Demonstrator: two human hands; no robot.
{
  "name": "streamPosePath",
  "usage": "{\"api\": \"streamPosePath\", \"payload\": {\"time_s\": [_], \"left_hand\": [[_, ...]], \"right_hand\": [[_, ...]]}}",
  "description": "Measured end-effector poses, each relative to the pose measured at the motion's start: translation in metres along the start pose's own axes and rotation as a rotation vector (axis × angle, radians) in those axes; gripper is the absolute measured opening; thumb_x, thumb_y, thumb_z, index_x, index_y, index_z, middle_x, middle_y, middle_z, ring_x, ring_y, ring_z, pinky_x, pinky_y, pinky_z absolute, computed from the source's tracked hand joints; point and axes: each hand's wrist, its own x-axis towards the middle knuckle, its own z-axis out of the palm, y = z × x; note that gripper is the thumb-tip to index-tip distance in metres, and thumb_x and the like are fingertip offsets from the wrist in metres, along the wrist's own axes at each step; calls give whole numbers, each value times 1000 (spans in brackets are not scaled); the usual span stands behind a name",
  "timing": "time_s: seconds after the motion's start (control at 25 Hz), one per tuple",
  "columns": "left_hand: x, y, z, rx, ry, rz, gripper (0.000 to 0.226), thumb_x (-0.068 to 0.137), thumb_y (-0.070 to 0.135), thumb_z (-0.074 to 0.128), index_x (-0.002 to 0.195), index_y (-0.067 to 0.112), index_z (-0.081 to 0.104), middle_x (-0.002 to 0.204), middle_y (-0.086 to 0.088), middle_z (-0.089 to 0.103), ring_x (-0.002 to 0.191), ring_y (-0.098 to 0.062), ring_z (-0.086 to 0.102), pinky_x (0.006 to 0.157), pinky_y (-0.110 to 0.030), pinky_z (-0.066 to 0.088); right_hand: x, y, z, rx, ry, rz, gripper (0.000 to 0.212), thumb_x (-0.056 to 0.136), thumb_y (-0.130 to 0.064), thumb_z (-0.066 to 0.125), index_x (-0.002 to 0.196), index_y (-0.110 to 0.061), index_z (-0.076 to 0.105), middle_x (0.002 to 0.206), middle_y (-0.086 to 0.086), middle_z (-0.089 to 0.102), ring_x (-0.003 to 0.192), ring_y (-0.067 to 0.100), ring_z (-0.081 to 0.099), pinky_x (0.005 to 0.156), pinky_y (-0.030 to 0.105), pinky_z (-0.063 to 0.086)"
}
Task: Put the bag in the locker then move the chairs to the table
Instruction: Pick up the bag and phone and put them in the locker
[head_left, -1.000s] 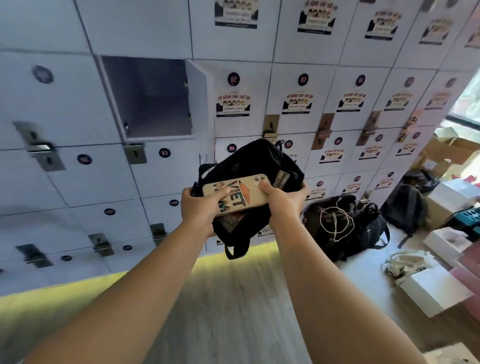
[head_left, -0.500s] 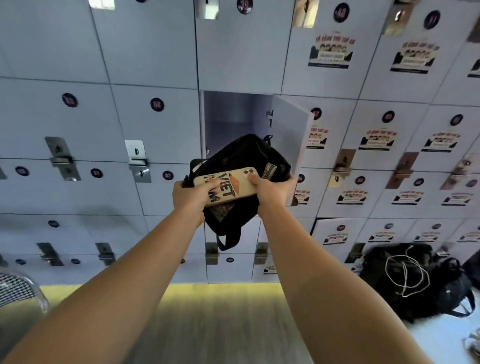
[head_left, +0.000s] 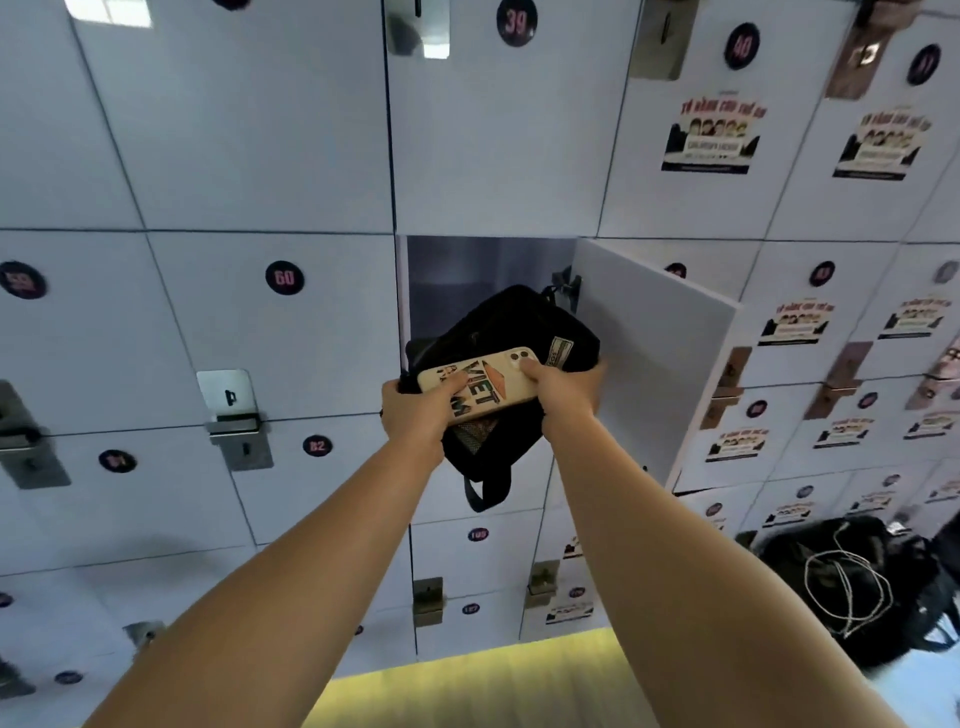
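Both hands hold the black bag (head_left: 498, 332) up at the mouth of the open locker (head_left: 467, 275), its far end just crossing the opening while most of it is outside. The left hand (head_left: 421, 410) is closed around the bag's near left edge, its thumb pressing a phone (head_left: 483, 387) flat against the bag. The right hand (head_left: 566, 389) is closed on the bag's right side, thumb on the phone's camera end. So each hand grips bag and phone together.

The phone is the main risk. It lies loose on the outside of the bag, pinned only by two thumbs. If the bag is pushed in and either hand lets go, the phone could slide off and drop to the floor (head_left: 467, 686), or go into the locker with the bag by mistake.

The door (head_left: 649, 364) stands open on the right, close to the right hand; it looks free to swing, and a knock from the wrist or bag could send it against the arm.

A strap (head_left: 485, 493) hangs below the bag. Left dangling, it could trail over the locker's lower edge and get caught when the door shuts.

The bag looks nearly as wide as the opening, so a tilted entry may jam it on the frame.
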Motion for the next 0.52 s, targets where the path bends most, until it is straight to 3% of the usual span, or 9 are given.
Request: {"api": "streamPosePath", "payload": {"time_s": [0.2,0.4,0.52], "left_hand": [[90,-9,38,10,35,-11,64,68,20,89,118,16,48,105,-8,66,89,-21,69,83,-44,60],[155,-19,74,25,101,-21,63,77,19,82,127,15,45,104,-5,65,84,-16,67,70,-30,58],[187,-19,91,63,98,-43,70,75,20,79,135,13,43,114,-8,65,94,-22,67,83,-39,59]], "right_hand": [[95,14,50,-7,12,-60,89,60,-7,87,134,-22,41,116,3,62,100,26,66,88,47,56],[178,23,91,-67,-74,-48,94,60,-8,85,141,-20,39,124,6,64,107,28,64,91,50,55],[219,29,109,-65,-93,-28,93,59,-9,85,141,-17,41,127,9,63,110,28,63,93,50,54]]}}
